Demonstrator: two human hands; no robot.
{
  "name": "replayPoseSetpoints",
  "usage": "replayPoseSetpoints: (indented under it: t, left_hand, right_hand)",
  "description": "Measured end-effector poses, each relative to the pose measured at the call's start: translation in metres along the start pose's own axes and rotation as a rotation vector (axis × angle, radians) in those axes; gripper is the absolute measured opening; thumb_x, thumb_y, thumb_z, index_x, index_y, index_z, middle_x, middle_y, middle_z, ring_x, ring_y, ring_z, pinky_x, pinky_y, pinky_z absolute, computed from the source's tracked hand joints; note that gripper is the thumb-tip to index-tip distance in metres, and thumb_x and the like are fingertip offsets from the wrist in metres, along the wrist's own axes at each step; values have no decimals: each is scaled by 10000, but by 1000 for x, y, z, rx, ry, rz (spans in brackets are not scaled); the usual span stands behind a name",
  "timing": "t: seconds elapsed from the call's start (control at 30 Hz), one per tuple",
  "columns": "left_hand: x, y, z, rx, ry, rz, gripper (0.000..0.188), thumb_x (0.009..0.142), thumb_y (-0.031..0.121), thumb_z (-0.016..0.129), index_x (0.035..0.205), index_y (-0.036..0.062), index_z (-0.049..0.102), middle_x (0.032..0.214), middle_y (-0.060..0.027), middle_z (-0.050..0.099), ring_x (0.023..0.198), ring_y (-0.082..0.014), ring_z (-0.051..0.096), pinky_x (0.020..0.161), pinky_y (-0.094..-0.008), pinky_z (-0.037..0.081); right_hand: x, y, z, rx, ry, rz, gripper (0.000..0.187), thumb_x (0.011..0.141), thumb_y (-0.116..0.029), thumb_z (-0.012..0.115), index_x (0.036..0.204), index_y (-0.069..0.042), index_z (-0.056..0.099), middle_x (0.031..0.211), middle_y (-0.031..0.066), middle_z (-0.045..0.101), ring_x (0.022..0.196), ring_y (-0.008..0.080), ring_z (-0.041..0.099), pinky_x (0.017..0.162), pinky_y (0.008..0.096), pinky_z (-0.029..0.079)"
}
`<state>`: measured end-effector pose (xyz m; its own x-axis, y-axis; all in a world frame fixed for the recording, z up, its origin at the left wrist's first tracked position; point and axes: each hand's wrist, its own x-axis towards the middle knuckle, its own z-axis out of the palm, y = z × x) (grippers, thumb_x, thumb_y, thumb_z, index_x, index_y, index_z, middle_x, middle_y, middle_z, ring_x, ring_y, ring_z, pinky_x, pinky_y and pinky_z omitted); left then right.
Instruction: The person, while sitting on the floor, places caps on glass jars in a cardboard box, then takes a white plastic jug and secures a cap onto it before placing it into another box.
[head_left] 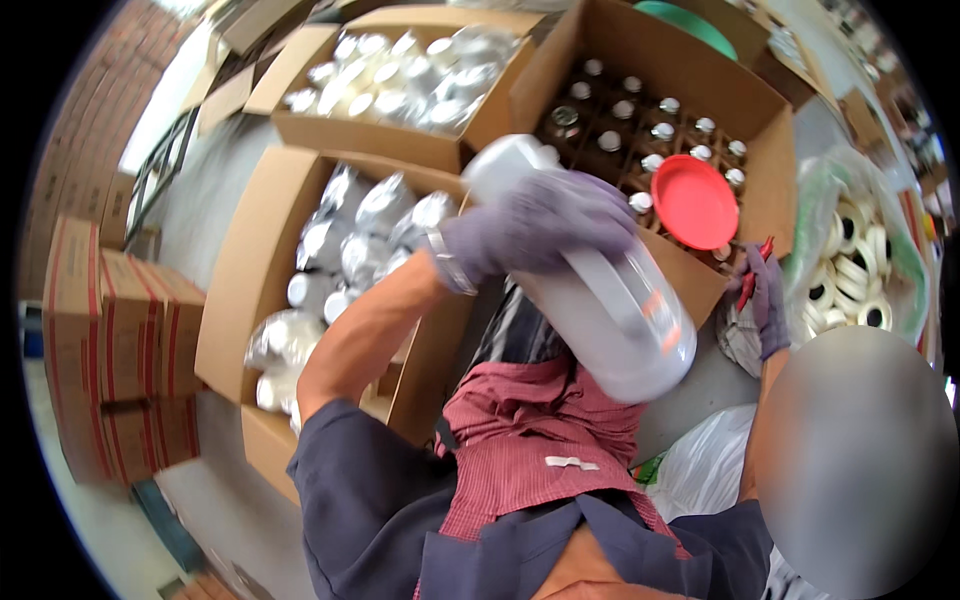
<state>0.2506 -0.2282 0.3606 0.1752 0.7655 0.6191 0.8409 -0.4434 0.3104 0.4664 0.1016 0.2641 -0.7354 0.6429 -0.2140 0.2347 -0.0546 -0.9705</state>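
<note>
My left hand (545, 222), in a purple-grey glove, is closed around the handle of a large, pale translucent plastic jug (606, 335). The jug hangs tilted in front of my red apron, blurred by motion, with its upper end toward the boxes. At the right, my gloved right hand (769, 300) is closed on a slim red tool (752, 278) whose exact kind I cannot make out. It is beside the corner of a cardboard box (765, 150) of silver-capped bottles (662, 131) in dividers. A red round dish (696, 202) lies over some bottles.
Two open cartons (232, 275) (370, 140) at the left and far left hold several foil-topped white containers (385, 205). A plastic bag of white rings (850, 270) stands at the right. Sealed boxes (130, 330) are stacked at the far left. A white plastic bag (705, 450) lies near me.
</note>
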Motion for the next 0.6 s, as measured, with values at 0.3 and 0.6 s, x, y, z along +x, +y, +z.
replayPoseSetpoints:
  t: [0.3, 0.6]
  left_hand:
    - [-68, 52, 118, -142, 213, -195, 341, 837, 214, 618, 1155, 117, 541, 1238, -128, 532, 1218, -343, 479, 1071, -550, 305]
    - [-266, -35, 40, 39, 604, -1493, 404, 895, 297, 606, 1202, 38, 572, 1134, -149, 627, 1095, -308, 585, 940, -402, 456]
  right_hand:
    - [188, 143, -65, -1278, -16, -245, 356, 863, -184, 599, 1152, 19, 559, 1046, 234, 630, 967, 386, 602, 853, 425, 476]
    - [122, 81, 72, -960, -364, -512, 336, 887, -99, 579, 1205, 3, 550, 1064, 156, 599, 994, 252, 590, 877, 337, 472]
